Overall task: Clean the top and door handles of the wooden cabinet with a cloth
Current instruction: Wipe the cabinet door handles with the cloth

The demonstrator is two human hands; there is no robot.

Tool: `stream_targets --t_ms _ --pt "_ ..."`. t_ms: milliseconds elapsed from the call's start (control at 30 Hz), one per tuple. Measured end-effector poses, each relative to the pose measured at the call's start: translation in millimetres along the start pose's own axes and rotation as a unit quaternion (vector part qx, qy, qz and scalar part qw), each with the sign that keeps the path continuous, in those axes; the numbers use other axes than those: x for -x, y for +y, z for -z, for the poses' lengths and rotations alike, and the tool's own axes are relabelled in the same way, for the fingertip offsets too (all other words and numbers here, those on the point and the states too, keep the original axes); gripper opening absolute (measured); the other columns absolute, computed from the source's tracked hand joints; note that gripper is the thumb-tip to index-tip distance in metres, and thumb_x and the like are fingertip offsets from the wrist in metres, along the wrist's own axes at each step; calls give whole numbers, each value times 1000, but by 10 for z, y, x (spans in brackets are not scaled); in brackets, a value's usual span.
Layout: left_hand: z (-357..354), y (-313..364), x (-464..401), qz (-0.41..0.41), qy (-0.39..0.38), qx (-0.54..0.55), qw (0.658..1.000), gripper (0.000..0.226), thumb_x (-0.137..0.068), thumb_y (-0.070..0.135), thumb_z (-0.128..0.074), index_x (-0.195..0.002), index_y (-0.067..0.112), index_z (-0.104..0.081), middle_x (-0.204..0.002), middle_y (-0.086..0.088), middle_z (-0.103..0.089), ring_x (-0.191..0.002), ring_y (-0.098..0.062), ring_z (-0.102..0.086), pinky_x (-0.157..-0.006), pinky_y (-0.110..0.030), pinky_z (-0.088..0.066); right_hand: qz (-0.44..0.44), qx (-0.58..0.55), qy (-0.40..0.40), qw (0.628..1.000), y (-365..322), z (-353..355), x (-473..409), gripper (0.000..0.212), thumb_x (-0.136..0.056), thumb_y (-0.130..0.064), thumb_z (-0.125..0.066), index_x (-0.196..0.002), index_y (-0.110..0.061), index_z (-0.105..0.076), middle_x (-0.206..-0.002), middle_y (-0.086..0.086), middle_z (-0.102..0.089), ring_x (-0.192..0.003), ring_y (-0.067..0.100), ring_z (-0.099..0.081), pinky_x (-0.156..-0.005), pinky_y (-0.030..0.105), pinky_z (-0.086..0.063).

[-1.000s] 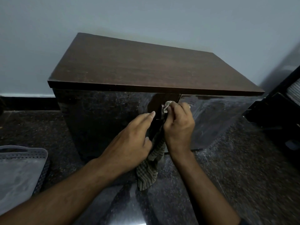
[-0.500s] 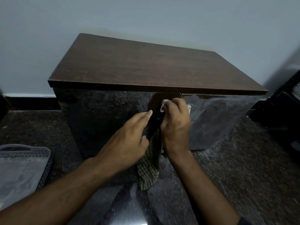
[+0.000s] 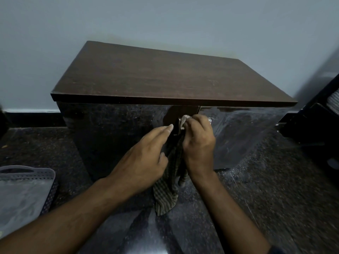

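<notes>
Now the right hand (image 3: 199, 142) has crept slightly up the door handle (image 3: 177, 128), gripping the cloth (image 3: 167, 195) bunched against it; handle-wiping continues. The left hand (image 3: 145, 162), fingers straight, braces the cabinet (image 3: 165, 77) door at nine o'clock of the handle. A basket (image 3: 27, 189) sits at eight o'clock, well apart; the floor (image 3: 275, 189) leaves elbow room.

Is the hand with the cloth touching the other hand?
Apart. The head view shows the striped cloth and dark cabinet front between the right hand and the left hand.
</notes>
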State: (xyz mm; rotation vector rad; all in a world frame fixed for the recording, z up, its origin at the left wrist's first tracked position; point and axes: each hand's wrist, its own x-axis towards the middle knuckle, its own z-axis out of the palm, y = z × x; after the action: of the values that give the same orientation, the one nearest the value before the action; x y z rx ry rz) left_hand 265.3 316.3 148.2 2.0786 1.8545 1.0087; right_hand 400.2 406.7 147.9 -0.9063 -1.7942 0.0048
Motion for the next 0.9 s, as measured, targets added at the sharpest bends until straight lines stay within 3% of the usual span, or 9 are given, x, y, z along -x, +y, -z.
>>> stream_targets --t_ms 133,267,367,433,600,667,733,900 --pt "-47 -49 9 6 -35 -3 999 76 -88 16 -55 -153 33 -19 -157 20 -21 -130 28 -4 -102 3 -6 11 -3 16 1000 8 -91 193 8 -90 7 -65 -94 10 -71 -100 23 -66 -89 35 -66 -76 43 -57" --pt "-115 -44 -10 28 -51 32 998 79 -85 12 -54 -153 32 -20 -158 20 -22 -139 16 -13 -109 -4 -11 -6 -26 1 1000 31 -89 372 4 -85 11 -69 -89 10 -70 -97 22 -65 -88 30 -66 -74 39 -58" --pt "-170 -15 -13 55 -65 94 992 83 -80 11 -55 -153 34 -22 -155 24 -24 -139 14 -19 -104 0 -15 -39 -46 32 998 -20 -63 294 6 -82 11 -72 -84 6 -69 -92 16 -65 -85 14 -61 -78 11 -49" --pt "-183 -3 -23 77 -64 137 985 85 -77 11 -56 -152 36 -24 -151 26 -27 -136 14 -23 -100 3 -20 -64 -61 65 994 -27 -74 144 8 -82 8 -73 -81 2 -68 -89 12 -65 -82 5 -56 -78 2 -40" --pt "-161 9 -45 125 -58 190 972 87 -73 13 -57 -151 39 -27 -154 21 -31 -134 -1 -41 -101 -14 -34 -111 -89 60 988 -15 -99 259 10 -82 9 -72 -78 2 -66 -89 9 -64 -79 10 -59 -71 13 -49" --pt "-161 27 -68 137 -60 209 966 87 -74 10 -58 -151 38 -27 -154 19 -33 -138 2 -34 -109 -19 -32 -147 -100 50 983 -2 -112 380 10 -81 9 -73 -76 3 -67 -88 9 -65 -78 15 -63 -67 28 -55" --pt "-164 59 -87 147 -60 226 961 88 -72 11 -58 -151 37 -28 -153 18 -35 -139 3 -30 -111 -22 -31 -171 -103 50 979 10 -122 403 12 -80 9 -74 -74 1 -68 -86 6 -65 -76 14 -63 -65 35 -56" --pt "-181 85 -96 155 -50 227 960 88 -75 4 -60 -150 39 -29 -153 19 -34 -135 5 -30 -105 -18 -33 -161 -116 95 975 -19 -142 237 11 -81 0 -75 -76 -7 -68 -85 -1 -64 -76 6 -61 -63 17 -51"
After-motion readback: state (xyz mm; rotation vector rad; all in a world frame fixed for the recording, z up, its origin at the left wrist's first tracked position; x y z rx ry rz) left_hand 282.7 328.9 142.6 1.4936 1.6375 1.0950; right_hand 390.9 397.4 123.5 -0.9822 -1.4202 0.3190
